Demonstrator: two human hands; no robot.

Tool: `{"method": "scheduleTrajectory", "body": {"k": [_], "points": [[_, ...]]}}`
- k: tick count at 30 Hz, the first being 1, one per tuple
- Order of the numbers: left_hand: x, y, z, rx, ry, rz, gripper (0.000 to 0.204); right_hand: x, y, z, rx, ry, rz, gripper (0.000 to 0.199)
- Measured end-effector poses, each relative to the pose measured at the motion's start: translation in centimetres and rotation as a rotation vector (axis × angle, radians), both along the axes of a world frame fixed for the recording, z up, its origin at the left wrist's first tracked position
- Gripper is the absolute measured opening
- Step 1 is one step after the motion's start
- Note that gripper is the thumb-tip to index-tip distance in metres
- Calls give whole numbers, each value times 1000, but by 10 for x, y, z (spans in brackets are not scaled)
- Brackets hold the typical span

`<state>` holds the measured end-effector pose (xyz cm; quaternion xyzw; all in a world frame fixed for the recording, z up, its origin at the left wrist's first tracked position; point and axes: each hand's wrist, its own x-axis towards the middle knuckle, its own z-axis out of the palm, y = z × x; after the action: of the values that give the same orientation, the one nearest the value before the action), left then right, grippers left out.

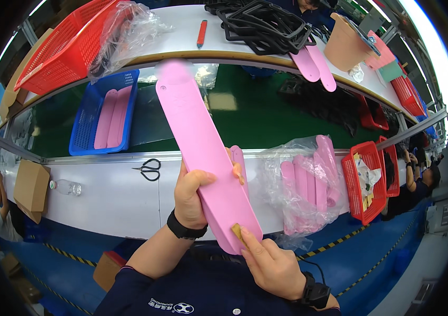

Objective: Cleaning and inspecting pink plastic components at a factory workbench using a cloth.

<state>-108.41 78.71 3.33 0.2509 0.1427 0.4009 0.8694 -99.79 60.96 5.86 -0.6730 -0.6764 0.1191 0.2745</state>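
A long pink plastic strip with rounded ends (pixel 205 139) slants up and away from me across the middle of the view. My left hand (pixel 191 197) is closed around its left edge, thumb on the upper face. My right hand (pixel 274 263) pinches a small yellow-brown piece, perhaps sandpaper (pixel 238 234), against the strip's near end. Behind the strip, another pink piece (pixel 237 156) shows in part on the white table. On the right, a clear plastic bag (pixel 274 181) holds several similar pink strips (pixel 303 181).
Black-handled scissors (pixel 149 169) and a clear bottle (pixel 67 187) lie left on the table (pixel 113 210). A blue basket (pixel 84 118) holds pink strips. Red baskets (pixel 354 184) stand at the right. Black frames (pixel 263 29) and a red cutter (pixel 202 34) lie on the upper shelf.
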Motion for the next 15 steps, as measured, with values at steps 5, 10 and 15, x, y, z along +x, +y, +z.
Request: {"method": "scheduleTrajectory", "body": {"k": [5,10,15], "points": [[1,0,0,-6,-9,-13,42,-2,2,4,-45,-113,14,51],[0,1,-5,7,-16,-21,41,-4,5,6,-38,-206,12,54],[-1,1,-7,-22,-16,-10,41,-5,6,2,-20,-212,20,53]]}}
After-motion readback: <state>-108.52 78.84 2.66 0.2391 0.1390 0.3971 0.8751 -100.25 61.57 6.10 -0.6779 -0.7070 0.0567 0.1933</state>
